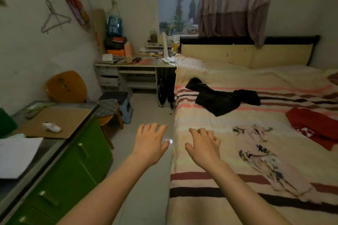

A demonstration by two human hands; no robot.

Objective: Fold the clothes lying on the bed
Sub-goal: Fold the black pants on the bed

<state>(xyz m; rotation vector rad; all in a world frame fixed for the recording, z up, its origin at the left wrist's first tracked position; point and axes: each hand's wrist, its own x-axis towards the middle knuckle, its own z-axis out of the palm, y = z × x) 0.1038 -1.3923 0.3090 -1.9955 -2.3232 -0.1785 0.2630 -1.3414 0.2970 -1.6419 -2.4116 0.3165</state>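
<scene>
Three garments loose on the striped bed (210,175), none folded yet. Nearest: a pale printed garment (263,159), crumpled and strung out in a long strip, long axis running from upper left, away from the person, to lower right, toward the near end of the bed. Lies to the right of the right hand (204,145), near but apart, a band of bare blanket between. Farther up the bed, beyond both hands and well apart from them: a black garment (222,97), spread crosswise with a limb trailing toward the pillow end. Off to the far right, partly cut by the frame edge: a red garment (314,126), bunched. Right hand over the bed's left edge, palm down, fingers loosely bent, holding nothing. Left hand (152,139) just beside it but out over the floor, off the bed, fingers spread and straight, likewise empty. Judged from this: right hand clearly the nearer to the printed garment, a short sideways reach to its upper end; left hand needing to cross over the bed edge first. Probably best taken at the far end and drawn flat along its length before any fold. Beyond the bed, a cluttered desk surface (126,64) under the window; at left, a green cabinet (73,166).
</scene>
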